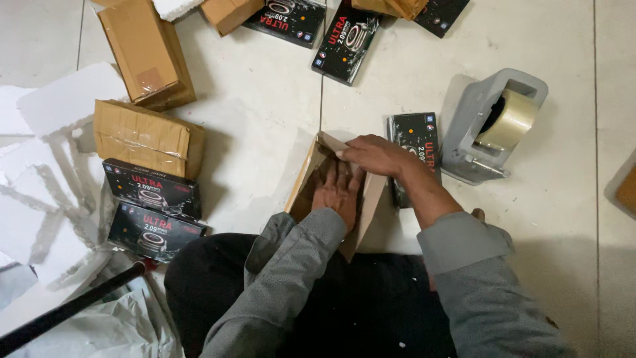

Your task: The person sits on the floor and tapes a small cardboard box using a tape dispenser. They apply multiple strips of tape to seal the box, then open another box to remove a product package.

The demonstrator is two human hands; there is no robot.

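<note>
Head view: both hands (354, 176) press flat brown cardboard (301, 189) (creased, partly folded).

My right hand (374, 156) hides part of the black box (419, 149) behind it; my left hand (336, 189) covers whatever the brown paper (306, 180) wraps.

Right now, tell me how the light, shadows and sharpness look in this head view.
Head view: dim, even indoor light on the tiled floor; soft shadows beside the grey tape dispenser and the wrapped brown parcels; mild sheen on the tape roll; both hands, left and right, slightly soft on the brown paper; bottom edge darkest.
</note>
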